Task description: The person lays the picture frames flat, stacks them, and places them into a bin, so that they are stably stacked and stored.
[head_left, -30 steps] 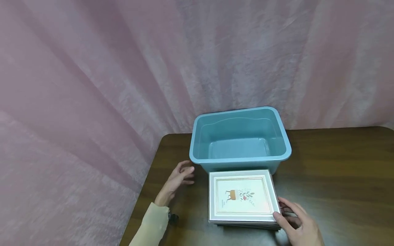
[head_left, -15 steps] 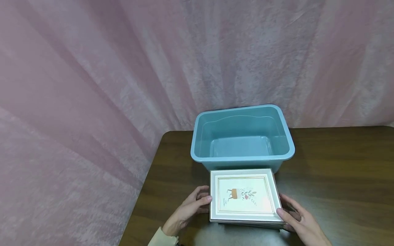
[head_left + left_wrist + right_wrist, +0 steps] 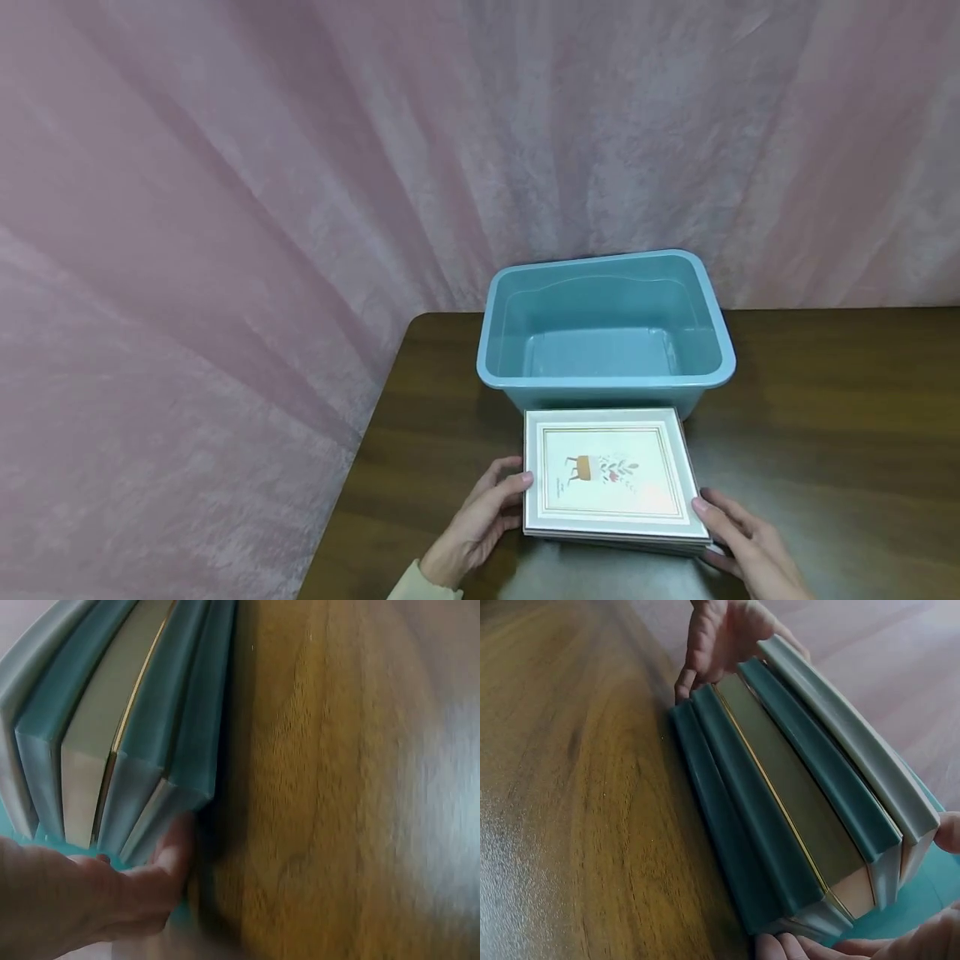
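A stack of several picture frames (image 3: 611, 542) lies flat right in front of the blue tub in the head view. The top frame (image 3: 611, 477) is white, with a printed plant in a legged pot. My left hand (image 3: 483, 521) grips the stack's left side, thumb at the top edge; in the left wrist view its fingers (image 3: 176, 851) reach to the bottom frame. At the right front corner my right hand (image 3: 753, 542) holds the stack, thumb on the top frame, fingers (image 3: 787, 946) low at the bottom one. Whether the stack touches the table, I cannot tell. Green-grey, beige and white frame edges show from the side.
The blue tub (image 3: 607, 382) stands behind the stack, with nothing visible inside it. Both rest on a brown wooden table (image 3: 847, 417). A pink curtain (image 3: 600, 125) hangs along the table's back and left edges.
My left hand has come from near the tub's front left corner to the stack's left side and taken hold there. The right hand has stayed at the right side, its fingers now lower.
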`<state>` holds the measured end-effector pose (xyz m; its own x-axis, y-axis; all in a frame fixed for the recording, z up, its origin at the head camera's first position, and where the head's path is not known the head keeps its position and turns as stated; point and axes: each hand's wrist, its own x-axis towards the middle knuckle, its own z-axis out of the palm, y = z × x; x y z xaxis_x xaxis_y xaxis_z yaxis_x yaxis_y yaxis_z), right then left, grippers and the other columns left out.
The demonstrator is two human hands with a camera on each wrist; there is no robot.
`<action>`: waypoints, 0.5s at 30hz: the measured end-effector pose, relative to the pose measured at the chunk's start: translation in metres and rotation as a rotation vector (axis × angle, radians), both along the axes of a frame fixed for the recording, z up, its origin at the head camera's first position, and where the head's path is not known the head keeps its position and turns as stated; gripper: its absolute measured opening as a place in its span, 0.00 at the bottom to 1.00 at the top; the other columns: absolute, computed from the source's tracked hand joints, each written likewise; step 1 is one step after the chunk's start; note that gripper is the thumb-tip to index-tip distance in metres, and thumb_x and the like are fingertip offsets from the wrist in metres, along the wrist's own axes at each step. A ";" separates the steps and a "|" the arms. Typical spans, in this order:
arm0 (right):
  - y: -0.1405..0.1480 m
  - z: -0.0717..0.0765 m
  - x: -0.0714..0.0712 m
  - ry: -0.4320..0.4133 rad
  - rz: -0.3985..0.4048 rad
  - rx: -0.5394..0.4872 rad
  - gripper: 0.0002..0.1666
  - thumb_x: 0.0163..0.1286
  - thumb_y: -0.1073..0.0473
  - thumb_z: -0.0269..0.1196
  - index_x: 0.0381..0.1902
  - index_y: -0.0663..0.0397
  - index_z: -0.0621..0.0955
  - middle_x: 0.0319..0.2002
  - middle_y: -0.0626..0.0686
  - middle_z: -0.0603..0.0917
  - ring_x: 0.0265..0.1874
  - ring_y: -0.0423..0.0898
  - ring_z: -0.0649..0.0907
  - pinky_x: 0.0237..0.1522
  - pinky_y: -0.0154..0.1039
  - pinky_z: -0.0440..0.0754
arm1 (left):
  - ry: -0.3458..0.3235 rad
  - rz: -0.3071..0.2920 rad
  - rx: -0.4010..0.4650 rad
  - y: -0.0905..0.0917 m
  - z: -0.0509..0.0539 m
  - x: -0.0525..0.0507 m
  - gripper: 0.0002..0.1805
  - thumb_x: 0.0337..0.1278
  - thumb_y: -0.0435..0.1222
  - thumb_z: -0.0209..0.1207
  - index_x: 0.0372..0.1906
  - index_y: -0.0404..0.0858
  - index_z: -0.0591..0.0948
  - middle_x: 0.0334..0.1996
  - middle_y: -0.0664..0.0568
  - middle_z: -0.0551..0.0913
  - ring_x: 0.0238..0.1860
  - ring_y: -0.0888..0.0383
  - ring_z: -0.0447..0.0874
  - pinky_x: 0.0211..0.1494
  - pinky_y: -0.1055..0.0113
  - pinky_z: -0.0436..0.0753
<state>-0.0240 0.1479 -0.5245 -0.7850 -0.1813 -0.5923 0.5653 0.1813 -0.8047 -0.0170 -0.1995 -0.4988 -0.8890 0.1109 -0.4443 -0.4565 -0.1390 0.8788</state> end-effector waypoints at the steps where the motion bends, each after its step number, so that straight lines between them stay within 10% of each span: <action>1: 0.000 -0.001 0.001 0.002 -0.003 -0.009 0.58 0.85 0.31 0.52 0.85 0.76 0.50 0.84 0.80 0.53 0.61 0.45 0.85 0.58 0.45 0.92 | -0.002 0.005 -0.001 0.002 0.000 0.000 0.38 0.71 0.44 0.62 0.77 0.34 0.61 0.52 0.50 0.86 0.50 0.57 0.87 0.51 0.63 0.87; 15: 0.001 0.000 0.002 -0.017 -0.015 0.004 0.61 0.86 0.30 0.49 0.84 0.81 0.48 0.81 0.84 0.54 0.69 0.64 0.82 0.61 0.52 0.91 | -0.042 0.075 0.015 0.013 -0.001 -0.001 0.41 0.73 0.47 0.61 0.80 0.33 0.60 0.51 0.49 0.87 0.51 0.55 0.84 0.52 0.60 0.86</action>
<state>-0.0222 0.1489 -0.5244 -0.7775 -0.1673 -0.6063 0.5815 0.1762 -0.7943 -0.0185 -0.1867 -0.4993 -0.8755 0.0516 -0.4804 -0.4810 -0.1872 0.8565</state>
